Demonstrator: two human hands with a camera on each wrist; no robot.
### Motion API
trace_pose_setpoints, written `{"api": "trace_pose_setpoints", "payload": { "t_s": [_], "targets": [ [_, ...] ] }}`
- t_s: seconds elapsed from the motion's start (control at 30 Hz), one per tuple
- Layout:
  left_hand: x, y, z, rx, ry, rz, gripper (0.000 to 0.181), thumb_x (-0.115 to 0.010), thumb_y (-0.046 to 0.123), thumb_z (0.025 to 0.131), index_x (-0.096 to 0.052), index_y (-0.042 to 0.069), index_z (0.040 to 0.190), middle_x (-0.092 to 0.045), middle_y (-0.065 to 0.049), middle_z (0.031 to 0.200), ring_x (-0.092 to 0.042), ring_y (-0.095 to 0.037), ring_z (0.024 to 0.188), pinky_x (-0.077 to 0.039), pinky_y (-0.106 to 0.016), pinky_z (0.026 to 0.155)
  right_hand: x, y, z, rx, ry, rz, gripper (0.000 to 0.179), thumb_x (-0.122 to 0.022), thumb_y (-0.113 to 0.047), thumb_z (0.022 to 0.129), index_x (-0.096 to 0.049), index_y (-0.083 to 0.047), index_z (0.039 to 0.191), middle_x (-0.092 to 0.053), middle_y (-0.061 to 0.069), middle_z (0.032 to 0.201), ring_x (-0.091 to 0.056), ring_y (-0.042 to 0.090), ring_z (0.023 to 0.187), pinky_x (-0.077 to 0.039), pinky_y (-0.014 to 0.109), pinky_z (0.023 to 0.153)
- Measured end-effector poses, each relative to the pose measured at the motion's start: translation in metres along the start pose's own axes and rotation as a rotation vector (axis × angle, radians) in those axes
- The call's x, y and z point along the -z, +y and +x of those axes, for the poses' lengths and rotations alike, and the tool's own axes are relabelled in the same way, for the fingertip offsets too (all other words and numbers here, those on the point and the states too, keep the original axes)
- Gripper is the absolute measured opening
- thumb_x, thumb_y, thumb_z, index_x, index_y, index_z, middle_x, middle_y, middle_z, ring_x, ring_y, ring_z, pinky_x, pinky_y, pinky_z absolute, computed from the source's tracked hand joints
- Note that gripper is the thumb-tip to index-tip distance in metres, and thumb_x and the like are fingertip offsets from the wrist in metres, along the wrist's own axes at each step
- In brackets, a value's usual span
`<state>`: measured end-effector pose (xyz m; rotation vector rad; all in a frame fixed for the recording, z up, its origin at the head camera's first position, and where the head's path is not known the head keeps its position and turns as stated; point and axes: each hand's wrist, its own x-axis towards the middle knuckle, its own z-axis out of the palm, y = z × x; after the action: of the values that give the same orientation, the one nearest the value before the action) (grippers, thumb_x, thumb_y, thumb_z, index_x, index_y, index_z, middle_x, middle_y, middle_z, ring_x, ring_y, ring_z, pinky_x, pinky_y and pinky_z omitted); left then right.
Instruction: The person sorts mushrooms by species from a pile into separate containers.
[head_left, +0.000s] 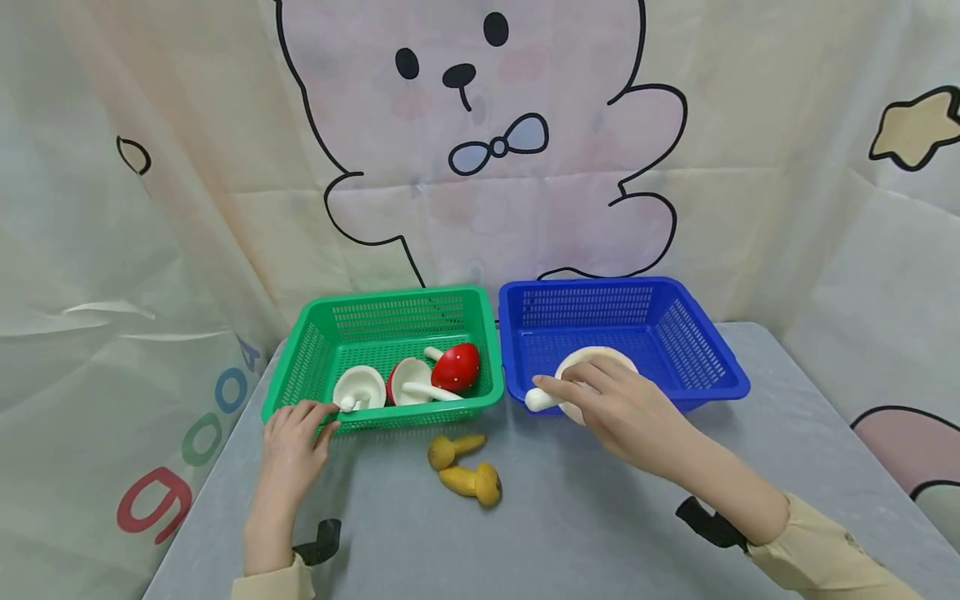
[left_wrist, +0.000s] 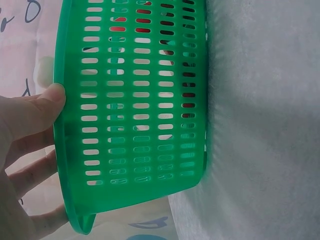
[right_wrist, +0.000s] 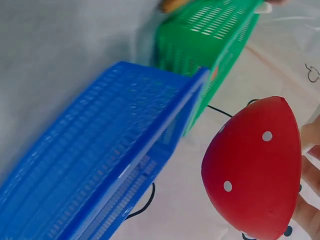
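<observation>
Right hand (head_left: 630,412): its fingers are bent closely about the stem side of a red toy mushroom (right_wrist: 252,170), with no spare opening to be seen.
Red toy mushroom: in the head view at 8 o'clock of the blue basket (head_left: 690,350), over its near rim; the right wrist view shows the cap apart from this basket.
Slip risk: if the fingers loosen here, the round cap may strike the rim and roll outside, perhaps toward the yellow mushrooms (head_left: 470,481) at its 8 o'clock.
Left hand (head_left: 292,450): thumb and fingers pinch the rim of the green basket (head_left: 408,292) between 7 and 8 o'clock.
Tilt risk: a strong pull on this rim could tip the basket, and the loose mushrooms (head_left: 456,368), lying inside from 3 to 7 o'clock, might slide.
Hidden: the right thumb in the head view, and part of the blue basket's floor behind the hand.
Cut off: both baskets in the wrist views.
Hard to make out: which mushroom inside owns the long stem.
</observation>
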<state>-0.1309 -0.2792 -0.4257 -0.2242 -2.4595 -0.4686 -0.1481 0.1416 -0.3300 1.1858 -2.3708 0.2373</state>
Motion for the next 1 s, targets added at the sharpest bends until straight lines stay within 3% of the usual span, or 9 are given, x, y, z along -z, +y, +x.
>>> {"api": "trace_pose_setpoints", "payload": {
  "t_s": [0.2, 0.37, 0.57, 0.83, 1.0],
  "targets": [
    [-0.002, -0.001, 0.0, -0.004, -0.001, 0.002, 0.018, -0.077, 0.001, 0.077, -0.07, 0.006, 0.093, -0.065, -0.011, 0.089, -0.055, -0.035, 0.091, -0.04, -0.059, 0.09, -0.007, 0.0, 0.026, -0.008, 0.046, 0.042, 0.064, -0.076, 0.001, 0.077, -0.058, -0.025, 0.133, -0.065, 0.0, 0.109, -0.059, 0.016, 0.106, -0.059, 0.035, 0.082],
    [0.0, -0.001, 0.0, -0.008, 0.012, -0.003, 0.019, -0.077, 0.0, 0.076, -0.07, 0.005, 0.093, -0.065, -0.011, 0.088, -0.055, -0.036, 0.09, -0.04, -0.059, 0.09, -0.013, 0.001, 0.047, -0.023, 0.031, 0.061, 0.058, -0.069, 0.003, 0.081, -0.058, -0.023, 0.132, -0.065, 0.001, 0.11, -0.059, 0.018, 0.109, -0.059, 0.033, 0.083],
    [0.0, -0.002, 0.0, -0.01, 0.009, 0.004, 0.018, -0.077, 0.001, 0.076, -0.07, 0.005, 0.092, -0.065, -0.011, 0.088, -0.055, -0.035, 0.09, -0.041, -0.059, 0.089, -0.026, 0.008, 0.075, 0.012, 0.044, 0.072, 0.054, -0.062, 0.006, 0.082, -0.059, -0.019, 0.13, -0.066, 0.002, 0.104, -0.061, 0.02, 0.104, -0.053, 0.037, 0.094],
    [-0.003, -0.004, 0.0, -0.006, -0.002, 0.006, 0.018, -0.077, 0.001, 0.076, -0.07, 0.007, 0.093, -0.065, -0.01, 0.088, -0.056, -0.035, 0.09, -0.041, -0.058, 0.089, -0.046, 0.016, 0.114, 0.034, 0.0, 0.082, 0.052, -0.057, 0.007, 0.084, -0.059, -0.019, 0.129, -0.063, 0.001, 0.095, -0.056, 0.017, 0.085, -0.049, 0.027, 0.071],
    [-0.003, -0.005, 0.001, -0.014, 0.004, -0.001, 0.019, -0.077, 0.0, 0.076, -0.07, 0.007, 0.093, -0.066, -0.01, 0.089, -0.056, -0.034, 0.091, -0.042, -0.058, 0.089, -0.057, 0.017, 0.138, 0.037, -0.052, 0.092, 0.054, -0.054, 0.009, 0.085, -0.058, -0.021, 0.13, -0.064, 0.001, 0.101, -0.059, 0.018, 0.09, -0.052, 0.029, 0.074]
  ]
}}
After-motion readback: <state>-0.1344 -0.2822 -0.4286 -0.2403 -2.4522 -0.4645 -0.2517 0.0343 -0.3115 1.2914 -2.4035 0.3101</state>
